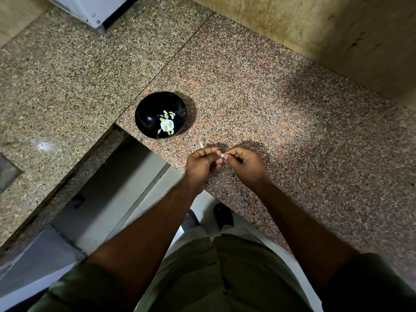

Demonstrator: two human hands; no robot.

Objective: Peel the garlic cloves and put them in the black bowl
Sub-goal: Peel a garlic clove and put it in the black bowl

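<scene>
A black bowl [144, 113] stands on the speckled granite counter [258, 91], holding several pale peeled garlic cloves [167, 124]. Just below and right of the bowl, my left hand [201, 164] and my right hand [245, 164] meet fingertip to fingertip over the counter's edge. Between them they pinch a small pale garlic clove [222, 155], mostly hidden by the fingers. A bit of whitish garlic skin [201, 144] shows just above my left hand; whether it lies on the counter or is held I cannot tell.
The counter makes an L-shape with a second granite slab [56, 86] on the left. A white appliance [90, 10] stands at the back left. A beige wall [315, 30] rises behind on the right. Floor and my feet [222, 216] show below the edge.
</scene>
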